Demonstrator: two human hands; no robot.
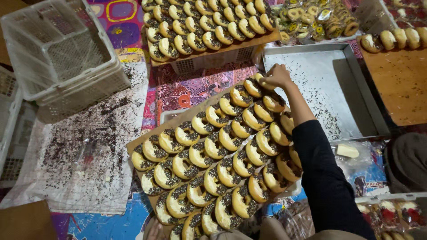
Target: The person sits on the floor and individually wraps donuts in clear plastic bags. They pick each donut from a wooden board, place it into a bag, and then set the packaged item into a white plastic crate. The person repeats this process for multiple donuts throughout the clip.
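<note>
Your right hand (276, 75) is stretched out to the far end of the brown board (133, 148) in front of you; its fingers are curled down onto the last doughnut (263, 82) at the far corner, right where the board meets the metal tray (360, 95); the fingers look closed around that doughnut, but the back of your hand hides how tight the hold is. Your left hand (155, 231) only peeks in at the bottom edge, near the close end of the board; I cannot tell if its fingers are open or closed, or if it holds anything. The board looks almost full; the rows of doughnuts (213, 164) lean on each other from the near end to the far end, and each one has dark sprinkles on top; I think the filling of this board is nearly done, with just the far corner left. The metal tray beside it has only loose sprinkles in it; no doughnuts wait there. Another full board (209, 26) sits further away on a white crate; stacked white baskets (58, 58) stand on the left above a sheet of paper (80, 155) dusted with spilled sprinkles.
</note>
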